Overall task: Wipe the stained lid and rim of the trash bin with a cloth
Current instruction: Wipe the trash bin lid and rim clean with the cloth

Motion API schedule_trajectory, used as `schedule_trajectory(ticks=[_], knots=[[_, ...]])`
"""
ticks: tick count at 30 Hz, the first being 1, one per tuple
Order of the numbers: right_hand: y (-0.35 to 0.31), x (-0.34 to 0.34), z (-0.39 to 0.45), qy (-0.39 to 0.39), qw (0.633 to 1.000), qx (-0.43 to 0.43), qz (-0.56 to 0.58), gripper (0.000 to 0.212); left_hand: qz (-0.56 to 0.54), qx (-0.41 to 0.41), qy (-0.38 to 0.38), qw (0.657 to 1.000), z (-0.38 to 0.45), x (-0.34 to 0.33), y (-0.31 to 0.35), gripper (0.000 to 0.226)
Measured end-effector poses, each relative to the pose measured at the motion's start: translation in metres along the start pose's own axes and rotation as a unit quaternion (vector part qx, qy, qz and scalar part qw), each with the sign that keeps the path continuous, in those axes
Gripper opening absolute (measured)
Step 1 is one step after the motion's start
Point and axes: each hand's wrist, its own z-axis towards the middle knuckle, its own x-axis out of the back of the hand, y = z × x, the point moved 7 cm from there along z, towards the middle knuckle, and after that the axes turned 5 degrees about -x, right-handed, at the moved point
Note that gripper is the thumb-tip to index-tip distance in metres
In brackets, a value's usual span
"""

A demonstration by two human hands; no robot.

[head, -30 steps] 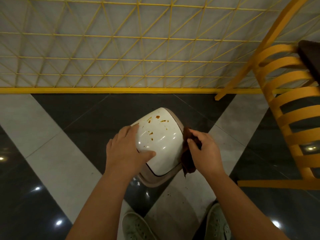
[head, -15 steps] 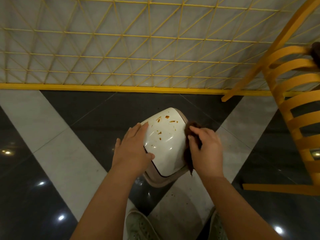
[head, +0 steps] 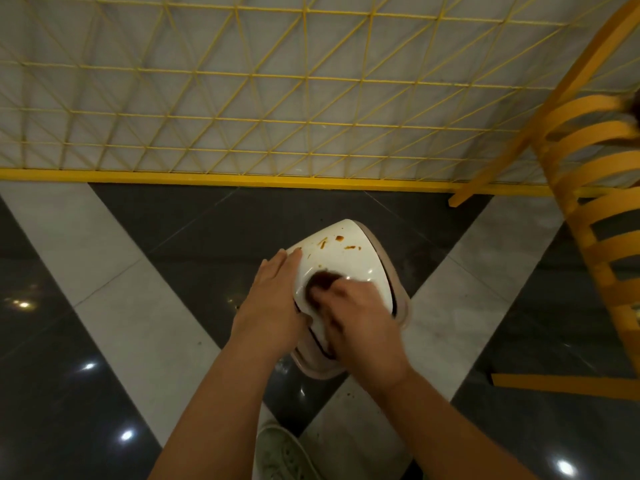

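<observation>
Centrally, just below the middle of the frame, a trash bin [head: 401, 308] is seen from above on a floor [head: 145, 341] of dark and pale polished tiles. Its white lid [head: 341, 261] is closed and is marked with orange-brown stains [head: 341, 241] toward the far edge; a beige rim [head: 398, 292] is visible around the lid at the right and near sides.

The left hand [head: 277, 299] is laid flat against the left side of the lid, with its fingers [head: 280, 263] straight and nothing gripped. The right hand [head: 353, 313] is blurred; a dark brown cloth [head: 322, 280] is pressed by it onto the middle of the lid, and the fingers appear bunched over the cloth, though the exact grip cannot be told.

Also recorded: a yellow wire grid panel [head: 242, 98] across the upper part of the frame, with a yellow base rail [head: 207, 177]; a yellow slatted chair [head: 595, 216] at the right edge; one pale shoe [head: 284, 455] at the bottom centre.
</observation>
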Motion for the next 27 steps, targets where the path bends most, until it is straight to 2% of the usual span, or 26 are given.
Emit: schedule_trajectory(ticks=[2,4,5,8,9,10,14,17,19,22,23,25,27], knots=[[-0.010,-0.006,-0.009,-0.039,0.998,0.057,0.008,0.043,-0.001,-0.001,0.003,1.000,0.000,0.000,0.000,0.086],[0.008,0.004,-0.003,-0.032,0.997,0.070,-0.018,0.048,0.002,-0.001,-0.008,1.000,0.000,-0.002,0.000,0.091],[0.022,0.012,0.001,-0.016,0.999,0.041,-0.028,0.047,0.006,0.000,-0.014,1.000,-0.001,-0.002,0.000,0.095],[0.068,0.037,0.017,0.043,0.991,-0.124,0.002,0.035,0.011,0.003,-0.020,1.000,-0.004,0.000,0.003,0.100],[0.066,0.037,0.019,0.050,0.988,-0.143,0.003,0.035,0.009,0.003,-0.019,1.000,-0.003,0.000,0.004,0.100],[0.054,0.033,0.019,0.047,0.991,-0.123,-0.008,0.037,0.005,0.004,-0.018,1.000,-0.003,0.000,0.004,0.099],[-0.014,0.000,0.003,-0.012,0.998,0.066,-0.020,0.053,-0.023,-0.005,-0.002,1.000,0.000,0.000,-0.001,0.087],[-0.005,0.004,0.000,-0.032,0.992,0.111,-0.042,0.051,-0.042,-0.011,-0.009,0.999,-0.002,-0.001,-0.003,0.089],[0.022,0.018,0.008,0.003,0.997,0.066,-0.047,0.044,-0.047,-0.010,-0.017,0.999,-0.003,0.000,-0.003,0.098],[0.063,0.037,0.023,0.054,0.993,-0.107,0.001,0.033,-0.047,-0.006,-0.023,0.999,-0.004,0.000,-0.002,0.103],[0.061,0.037,0.025,0.060,0.990,-0.128,0.004,0.033,-0.051,-0.005,-0.023,0.998,-0.004,-0.001,-0.002,0.103],[0.035,0.025,0.023,0.050,0.996,-0.075,-0.009,0.038,-0.064,-0.006,-0.017,0.998,-0.004,-0.001,-0.003,0.101],[0.002,0.008,0.011,0.020,0.999,0.029,-0.017,0.047,-0.088,-0.013,-0.003,0.996,-0.003,-0.001,-0.006,0.094]])
